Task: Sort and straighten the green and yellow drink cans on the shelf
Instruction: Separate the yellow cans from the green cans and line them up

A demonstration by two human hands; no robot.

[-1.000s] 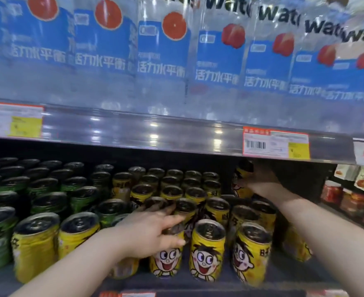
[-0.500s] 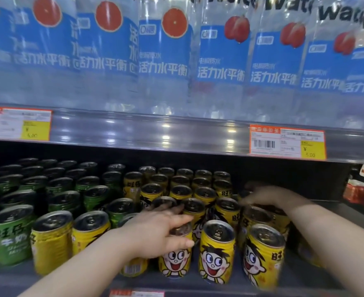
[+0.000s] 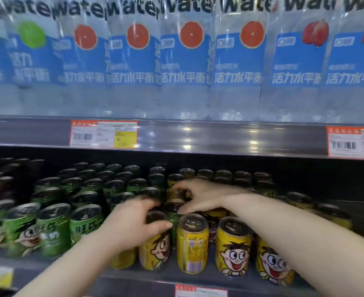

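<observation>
Left hand grips the upright front-row yellow can while the right hand, reaching farther, clasps a second can directly behind, beside the green cans.

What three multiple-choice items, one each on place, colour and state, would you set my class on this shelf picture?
1. Where do the green cans stand?
A. Left of the yellow cans
B. Right of them
C. Stacked on top of them

2. What colour are the labels on the water bottles?
A. Black
B. Blue
C. Brown

3. What is the left hand doing?
A. Hanging idle
B. Pointing upward
C. Gripping the top of a front-row yellow can

Answers:
1 A: green fills the left side of the shelf and yellow the right.
2 B: each bottle carries a blue label under its fruit picture.
3 C: its fingers and thumb curl round that can's lid.
</observation>
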